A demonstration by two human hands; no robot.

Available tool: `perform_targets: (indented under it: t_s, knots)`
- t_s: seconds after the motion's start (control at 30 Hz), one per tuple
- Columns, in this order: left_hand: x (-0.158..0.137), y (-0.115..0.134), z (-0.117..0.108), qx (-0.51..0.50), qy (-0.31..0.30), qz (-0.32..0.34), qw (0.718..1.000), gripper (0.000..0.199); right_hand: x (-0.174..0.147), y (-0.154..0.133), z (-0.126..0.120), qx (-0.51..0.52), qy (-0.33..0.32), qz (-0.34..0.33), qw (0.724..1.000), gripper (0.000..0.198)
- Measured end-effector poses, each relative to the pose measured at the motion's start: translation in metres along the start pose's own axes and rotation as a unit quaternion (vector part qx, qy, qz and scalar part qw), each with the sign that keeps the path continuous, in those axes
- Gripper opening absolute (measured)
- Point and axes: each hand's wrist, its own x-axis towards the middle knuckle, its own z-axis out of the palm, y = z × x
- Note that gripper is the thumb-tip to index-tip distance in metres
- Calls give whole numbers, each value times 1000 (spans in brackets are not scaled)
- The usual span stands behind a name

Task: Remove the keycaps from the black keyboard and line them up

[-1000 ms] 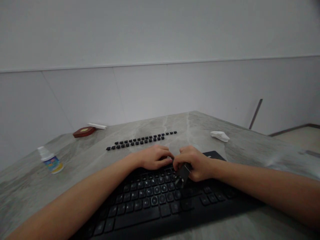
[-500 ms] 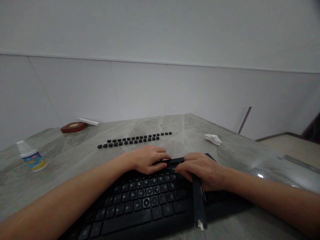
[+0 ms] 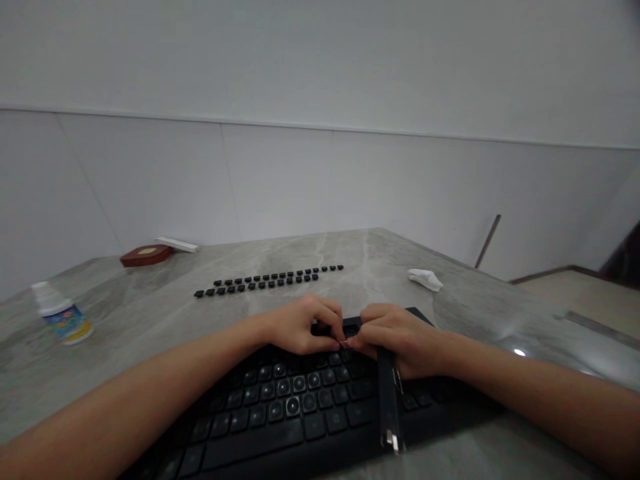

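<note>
A black keyboard (image 3: 260, 443) lies on the table in front of me, its worn keys shiny. Over its upper rows my left hand (image 3: 307, 327) is closed in a pinch, thumb and index finger meeting at a tiny reddish glint I cannot make out. My right hand (image 3: 400, 339) is wrapped around a long dark flat tool (image 3: 387, 400) with a shiny metal end pointing down toward me. Its fingertips meet the left ones above the upper keys. The hands hide part of the top rows.
Two rows of small black keycaps (image 3: 260, 285) lie beyond the keyboard. A crumpled white tissue (image 3: 426, 279) is to the right. On the left stand a white spray bottle (image 3: 63, 315), a reddish-brown box (image 3: 147, 255) and a white bar (image 3: 177, 245) near the wall.
My left fingers have curled into a pinch and moved slightly right, meeting the right fingertips. The dark tool has swung a little to the left with my right hand.
</note>
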Motion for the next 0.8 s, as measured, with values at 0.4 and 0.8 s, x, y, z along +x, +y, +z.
perform_targets:
  t_s: [0.4, 0.8]
  knots:
    - [1, -1, -1, 12, 4, -26, 1000, 11, 0, -2, -3, -48, -39, -18, 998, 11]
    - [1, -6, 0, 65, 17, -42, 997, 7, 0, 3, 7, 155, 0, 171, 973, 17]
